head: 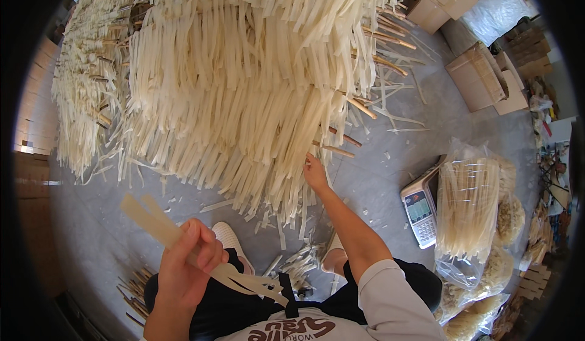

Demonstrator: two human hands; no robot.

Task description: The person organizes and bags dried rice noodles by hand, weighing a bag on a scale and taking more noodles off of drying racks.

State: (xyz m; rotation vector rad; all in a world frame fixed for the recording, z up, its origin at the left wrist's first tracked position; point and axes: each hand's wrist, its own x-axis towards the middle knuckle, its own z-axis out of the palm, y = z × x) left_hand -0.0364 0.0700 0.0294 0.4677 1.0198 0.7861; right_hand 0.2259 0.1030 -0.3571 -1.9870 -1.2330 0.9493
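My left hand (189, 254) is closed around a few flat, pale dried strips (153, 220), which look like wide noodles; their ends stick out above the fist and trail over my lap. My right hand (314, 172) reaches forward to the right edge of a large heap of hanging strips (247, 99), just below a thin wooden stick (336, 149). Its fingertips touch or nearly touch the strips there; whether they pinch one cannot be told. Layers of strips drape over many such sticks.
A digital scale (420, 215) stands on the floor at right, beside a clear bag of strips (468, 204). Cardboard boxes (477, 78) stand farther back. Broken strips (301, 263) lie between my feet, and bare sticks (135, 295) lie at lower left.
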